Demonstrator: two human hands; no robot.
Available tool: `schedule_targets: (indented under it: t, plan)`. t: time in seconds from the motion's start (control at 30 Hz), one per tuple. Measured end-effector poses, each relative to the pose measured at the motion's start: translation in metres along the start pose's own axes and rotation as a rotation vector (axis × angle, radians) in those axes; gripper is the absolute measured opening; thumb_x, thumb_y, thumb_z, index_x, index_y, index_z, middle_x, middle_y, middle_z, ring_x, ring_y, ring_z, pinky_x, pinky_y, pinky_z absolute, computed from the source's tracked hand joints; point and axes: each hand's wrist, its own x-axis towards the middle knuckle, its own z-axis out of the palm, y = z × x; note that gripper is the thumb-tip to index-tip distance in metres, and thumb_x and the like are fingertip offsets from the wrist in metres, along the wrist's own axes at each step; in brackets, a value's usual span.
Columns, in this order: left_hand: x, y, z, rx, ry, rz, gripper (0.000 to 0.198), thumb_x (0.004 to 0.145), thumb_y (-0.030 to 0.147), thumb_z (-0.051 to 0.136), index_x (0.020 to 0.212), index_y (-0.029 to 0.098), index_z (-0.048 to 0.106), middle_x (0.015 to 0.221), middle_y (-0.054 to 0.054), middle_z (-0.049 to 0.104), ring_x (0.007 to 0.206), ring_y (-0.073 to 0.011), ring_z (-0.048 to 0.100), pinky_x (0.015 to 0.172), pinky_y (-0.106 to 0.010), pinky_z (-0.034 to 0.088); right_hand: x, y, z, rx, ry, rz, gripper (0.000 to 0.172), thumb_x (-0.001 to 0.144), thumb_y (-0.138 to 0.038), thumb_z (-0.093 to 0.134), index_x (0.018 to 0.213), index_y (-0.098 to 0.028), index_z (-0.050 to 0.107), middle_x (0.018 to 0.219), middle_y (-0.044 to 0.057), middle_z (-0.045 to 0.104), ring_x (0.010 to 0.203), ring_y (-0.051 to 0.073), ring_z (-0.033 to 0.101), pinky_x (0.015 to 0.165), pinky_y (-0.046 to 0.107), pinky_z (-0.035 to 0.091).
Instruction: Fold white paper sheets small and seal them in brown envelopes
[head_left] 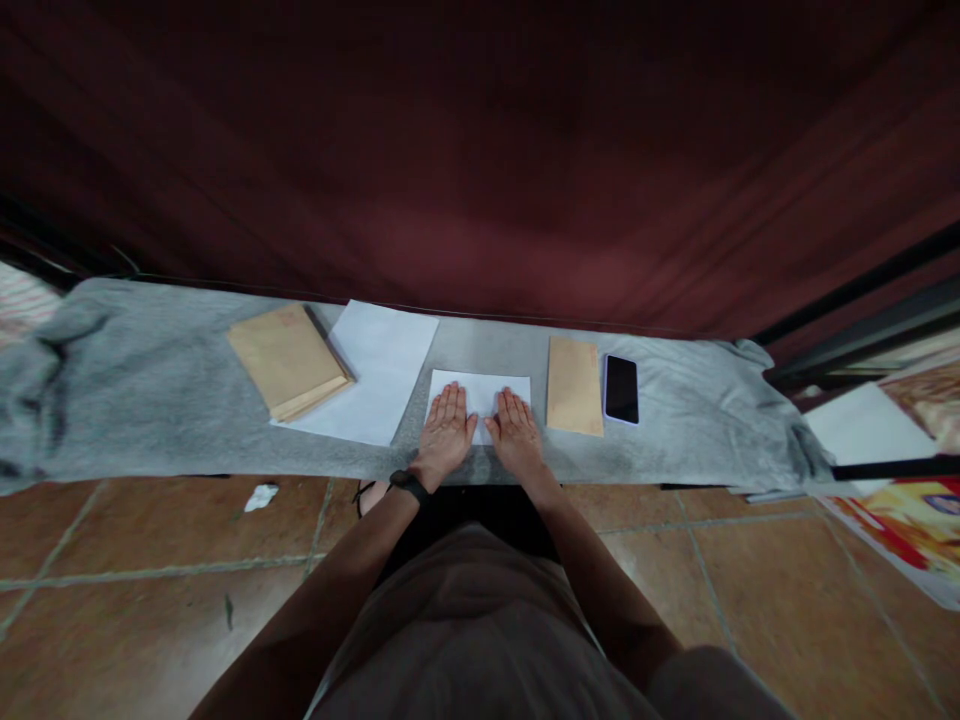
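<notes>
Currently under the 2 hands: 1 small white paper (pixel 484 385), lying mid-cloth, long side running left to right. Can't tell if it's folded.
Left hand (pixel 445 430): open, palm down on the paper's left part, fingers straight and together, pointing far. Thumb out to the right.
Right hand (pixel 516 430): open too, palm down on the paper's right part, fingers pointing far. Thumb out to the left.
Thumbs: apart, bare paper showing between.
Left wrist: dark watch (pixel 409 486).
Envelope stack (pixel 289 355): brown, at left, slanted, overlapping the left part of the large white paper.
Large white paper (pixel 386 370): between stack and small paper, slanted, far end close to the cloth's far edge.
Single envelope (pixel 574 385): brown, just right of the small paper, long side near to far.
Phone (pixel 622 389): just right of that envelope, dark screen up, pale case.
Cloth (pixel 172 390): grey, wrinkled at left and right ends.
Far side: dark red curtain (pixel 487 200).
Near side: brown tile floor (pixel 180 620), white scrap (pixel 261 497) at left.
</notes>
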Motion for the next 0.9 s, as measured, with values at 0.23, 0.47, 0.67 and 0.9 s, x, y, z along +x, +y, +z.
schedule_targets:
  t: [0.23, 0.47, 0.67, 0.9]
  plan:
    - [-0.002, -0.009, 0.004, -0.039, 0.069, -0.093, 0.065, 0.101, 0.036, 0.031, 0.155, 0.000, 0.031, 0.162, -0.023, 0.029, 0.154, -0.0306, 0.019, 0.124, -0.053, 0.024, -0.004, 0.007, 0.000, -0.013, 0.056, 0.056, 0.060, 0.107, -0.040, 0.034, 0.154, -0.003, 0.037, 0.159, 0.022, 0.037, 0.149, 0.029, 0.035, 0.121, 0.051, 0.030]
    - [0.000, -0.004, 0.003, -0.071, 0.126, -0.113, 0.064, 0.101, 0.034, 0.030, 0.155, 0.000, 0.029, 0.162, -0.023, 0.030, 0.154, -0.0315, 0.021, 0.125, -0.056, 0.021, 0.006, 0.003, -0.005, 0.012, 0.041, 0.105, 0.058, 0.107, -0.039, 0.033, 0.153, -0.005, 0.039, 0.157, 0.022, 0.041, 0.147, 0.031, 0.038, 0.121, 0.053, 0.029]
    - [0.016, 0.013, 0.002, -0.083, 0.038, 0.038, 0.061, 0.098, 0.025, 0.030, 0.155, 0.002, 0.030, 0.162, -0.020, 0.032, 0.154, -0.0276, 0.021, 0.126, -0.051, 0.021, 0.029, -0.008, -0.007, 0.071, -0.064, 0.010, 0.053, 0.107, -0.035, 0.028, 0.155, -0.014, 0.039, 0.160, 0.011, 0.041, 0.150, 0.022, 0.034, 0.125, 0.044, 0.026]
    - [0.027, 0.012, 0.004, -0.048, -0.049, 0.057, 0.059, 0.099, 0.023, 0.027, 0.155, 0.004, 0.034, 0.163, -0.017, 0.031, 0.155, -0.0279, 0.019, 0.126, -0.053, 0.019, 0.040, -0.005, -0.001, 0.057, -0.083, -0.014, 0.051, 0.107, -0.037, 0.031, 0.152, -0.018, 0.045, 0.160, 0.007, 0.041, 0.151, 0.023, 0.032, 0.125, 0.047, 0.025]
